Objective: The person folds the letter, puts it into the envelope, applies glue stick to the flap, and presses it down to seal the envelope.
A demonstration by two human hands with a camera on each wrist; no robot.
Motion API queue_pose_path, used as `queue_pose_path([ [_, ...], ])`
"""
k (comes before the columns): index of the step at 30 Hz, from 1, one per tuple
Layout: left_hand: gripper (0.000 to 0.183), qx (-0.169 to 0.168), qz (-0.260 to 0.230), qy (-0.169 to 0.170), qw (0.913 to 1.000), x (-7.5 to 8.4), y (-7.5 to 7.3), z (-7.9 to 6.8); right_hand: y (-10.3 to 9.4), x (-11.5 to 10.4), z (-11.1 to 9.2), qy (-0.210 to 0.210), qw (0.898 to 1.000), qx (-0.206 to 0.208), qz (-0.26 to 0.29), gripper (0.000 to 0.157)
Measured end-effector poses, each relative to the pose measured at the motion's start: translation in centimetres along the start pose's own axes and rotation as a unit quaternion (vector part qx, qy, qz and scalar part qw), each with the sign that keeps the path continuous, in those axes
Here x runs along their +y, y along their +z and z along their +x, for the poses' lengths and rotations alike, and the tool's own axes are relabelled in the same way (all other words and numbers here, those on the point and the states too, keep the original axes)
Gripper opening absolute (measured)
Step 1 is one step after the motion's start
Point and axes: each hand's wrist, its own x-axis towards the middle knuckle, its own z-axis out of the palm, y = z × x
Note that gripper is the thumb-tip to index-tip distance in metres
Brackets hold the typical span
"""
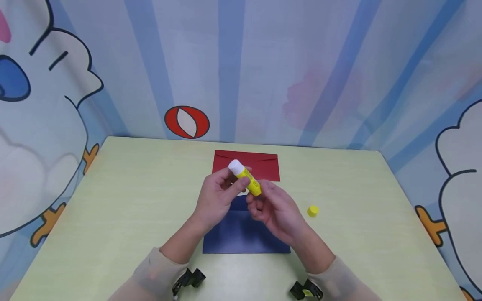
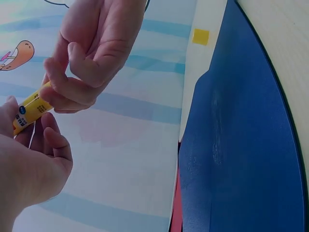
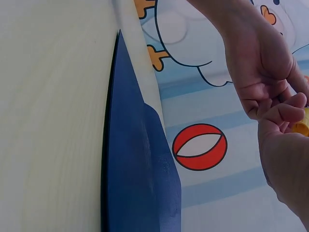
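Observation:
A yellow glue stick [image 1: 251, 184] with a white upper end is held tilted above the table, its white end toward the upper left. My left hand [image 1: 215, 198] grips its barrel between thumb and fingers. At the lower yellow end, the curled fingers of my right hand [image 1: 278, 211] pinch the base. Below both hands lies a blue envelope [image 1: 244, 236], its flap spread toward the far side. Faint whitish streaks run along the envelope near the flap in the left wrist view. The round yellow cap [image 1: 313, 210] sits apart on the table, right of the right hand.
A red envelope [image 1: 260, 165] lies behind the blue one, partly covered by the left hand in the head view. The pale table [image 1: 132, 209] ends at a printed cloth backdrop [image 1: 263, 75]. Black wrist cameras [image 1: 188, 279] sit at both sleeves.

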Motion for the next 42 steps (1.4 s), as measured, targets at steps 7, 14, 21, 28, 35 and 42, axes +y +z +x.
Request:
queue_pose_path([
  [7, 0.032, 0.021, 0.007, -0.001, 0.9998, 0.20, 0.01, -0.12, 0.25, 0.51, 0.16, -0.117, 0.980, 0.066, -0.145, 0.025],
  [14, 0.031, 0.030, 0.007, -0.002, 0.9995, 0.37, -0.12, -0.14, 0.18, 0.45, 0.19, -0.088, 0.980, 0.037, -0.175, 0.026],
  [21, 0.032, 0.021, 0.006, 0.010, 0.9997, 0.50, -0.09, -0.18, 0.26, 0.43, 0.08, -0.127, 0.965, 0.078, -0.215, 0.032],
  [28, 0.032, 0.023, 0.014, 0.001, 0.9996, 0.45, -0.08, -0.32, 0.29, 0.52, 0.06, -0.091, 0.976, 0.079, -0.180, 0.026],
  [35, 0.031, 0.024, 0.019, 0.002, 0.9995, 0.35, -0.17, -0.23, 0.38, 0.49, 0.14, -0.091, 0.974, 0.078, -0.193, 0.030],
  [42, 0.031, 0.019, 0.016, 0.003, 0.9997, 0.33, -0.15, -0.20, 0.28, 0.53, 0.11, -0.110, 0.973, 0.081, -0.187, 0.026],
])
